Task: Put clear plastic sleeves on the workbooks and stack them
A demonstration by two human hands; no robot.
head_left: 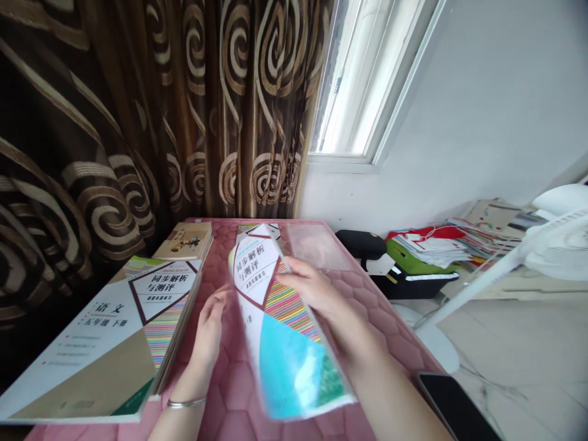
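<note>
A workbook [285, 343] with a white, striped and turquoise cover is held tilted above the pink quilted surface. My right hand [316, 291] grips its right edge, thumb on the cover and the other fingers hidden behind. My left hand [211, 318], with a silver bangle at the wrist, is beside the left edge, its fingers loosely bent and apart. Whether its fingertips touch the book I cannot tell. To the left lies a stack topped by a similar workbook [110, 331], with a brown and white cover. Another workbook [271, 229] lies behind the held one, mostly covered.
Brown-covered books [184, 240] lie at the back left against the patterned curtain [239, 110]. A clear plastic sheet [316, 245] lies at the back right. A phone [454, 404] rests at the right front edge. Beyond stand a white fan [478, 288] and a black box [413, 285] with papers.
</note>
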